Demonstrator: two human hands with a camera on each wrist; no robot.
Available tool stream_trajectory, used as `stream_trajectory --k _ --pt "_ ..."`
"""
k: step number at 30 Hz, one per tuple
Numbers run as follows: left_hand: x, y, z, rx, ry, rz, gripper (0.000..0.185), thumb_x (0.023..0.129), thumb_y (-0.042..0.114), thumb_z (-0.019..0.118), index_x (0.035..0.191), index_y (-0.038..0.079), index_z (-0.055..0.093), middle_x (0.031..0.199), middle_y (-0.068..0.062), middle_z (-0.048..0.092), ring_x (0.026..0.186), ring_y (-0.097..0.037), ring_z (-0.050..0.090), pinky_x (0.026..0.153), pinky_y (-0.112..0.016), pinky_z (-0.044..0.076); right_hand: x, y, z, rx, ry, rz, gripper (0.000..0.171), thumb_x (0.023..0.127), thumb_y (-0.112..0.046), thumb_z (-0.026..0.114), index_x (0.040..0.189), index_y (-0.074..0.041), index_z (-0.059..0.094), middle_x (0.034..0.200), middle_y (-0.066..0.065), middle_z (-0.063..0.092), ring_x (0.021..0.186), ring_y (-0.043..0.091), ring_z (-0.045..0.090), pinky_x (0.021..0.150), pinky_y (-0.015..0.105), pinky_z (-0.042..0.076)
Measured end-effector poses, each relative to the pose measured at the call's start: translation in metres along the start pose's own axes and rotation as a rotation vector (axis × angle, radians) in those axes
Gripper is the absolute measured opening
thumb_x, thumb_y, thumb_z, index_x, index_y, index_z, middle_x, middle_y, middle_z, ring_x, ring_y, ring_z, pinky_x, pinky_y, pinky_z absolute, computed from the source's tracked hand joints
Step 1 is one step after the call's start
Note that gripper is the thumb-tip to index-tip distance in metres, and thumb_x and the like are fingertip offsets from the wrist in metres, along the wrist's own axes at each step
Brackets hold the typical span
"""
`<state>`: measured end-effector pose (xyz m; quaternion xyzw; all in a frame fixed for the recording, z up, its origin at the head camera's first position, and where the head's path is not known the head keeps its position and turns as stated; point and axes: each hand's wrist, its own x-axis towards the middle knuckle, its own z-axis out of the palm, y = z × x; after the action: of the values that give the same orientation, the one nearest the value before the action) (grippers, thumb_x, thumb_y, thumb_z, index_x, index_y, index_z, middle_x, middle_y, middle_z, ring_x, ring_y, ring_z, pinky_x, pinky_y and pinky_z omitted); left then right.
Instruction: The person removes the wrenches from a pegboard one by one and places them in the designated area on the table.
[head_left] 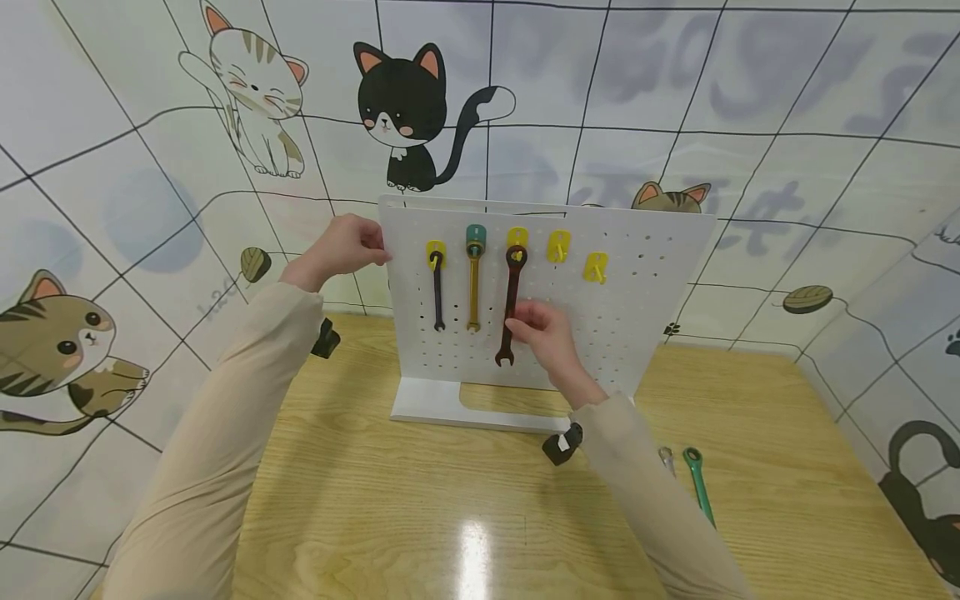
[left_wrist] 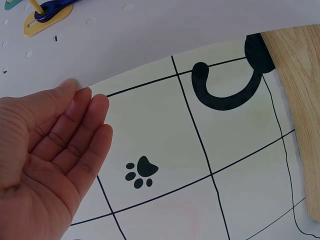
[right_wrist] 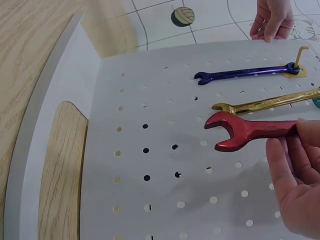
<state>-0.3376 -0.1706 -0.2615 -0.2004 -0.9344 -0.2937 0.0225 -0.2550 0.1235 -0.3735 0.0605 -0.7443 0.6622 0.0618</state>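
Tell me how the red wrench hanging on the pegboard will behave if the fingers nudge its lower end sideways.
The red wrench hangs by its ring from a yellow hook, so it would probably swing rather than bend; it looks like rigid metal. Its glossy finish may be slippery under the right hand. The pegboard, steadied by the left hand, seems unlikely to tip.

Both arms reach forward over the tabletop in beige sleeves, bare from the wrist on. The left hand point(head_left: 347, 247) is raised toward the far left side, its fingers point(left_wrist: 82, 115) straight and held together, the tips set against an upright edge; the left wrist view shows its palm open and turned up. The right hand point(head_left: 546, 333) sits lower and nearer the middle, wrist bent, its fingers point(right_wrist: 295, 155) curled in a pinching grip on a slim shaft.
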Motion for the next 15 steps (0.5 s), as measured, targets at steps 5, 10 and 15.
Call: stream_trajectory --k 5,10,15 --pt "0.0 0.0004 0.0001 -0.001 0.0 -0.005 0.011 0.085 0.007 0.065 0.084 -0.004 0.064 0.078 -0.013 0.066 0.076 -0.026 0.056 0.068 -0.032 0.042 -0.0037 -0.001 0.0 -0.004 -0.001 -0.004 0.019 0.088 -0.002 0.063 0.103 0.01 0.061 0.084 -0.001 0.064 0.077 0.005 0.06 0.073 0.027 0.052" --pt "0.0002 -0.0005 0.0005 0.01 0.003 0.001 0.011 0.085 0.007 0.065 0.084 -0.004 0.064 0.078 -0.013 0.065 0.076 -0.026 0.056 0.068 -0.032 0.042 -0.0053 -0.0015 0.0006 0.01 0.007 -0.008 0.02 0.087 0.0 0.063 0.104 0.01 0.061 0.083 -0.003 0.064 0.076 0.004 0.06 0.072 0.026 0.052" --pt "0.0 -0.0008 0.0007 0.008 0.003 0.003 0.011 0.085 0.007 0.065 0.084 -0.004 0.064 0.078 -0.013 0.065 0.076 -0.026 0.056 0.068 -0.032 0.042 -0.008 -0.0022 0.0014 0.024 0.009 -0.008 0.019 0.087 0.0 0.063 0.103 0.01 0.061 0.082 -0.004 0.064 0.076 0.004 0.06 0.07 0.024 0.052"
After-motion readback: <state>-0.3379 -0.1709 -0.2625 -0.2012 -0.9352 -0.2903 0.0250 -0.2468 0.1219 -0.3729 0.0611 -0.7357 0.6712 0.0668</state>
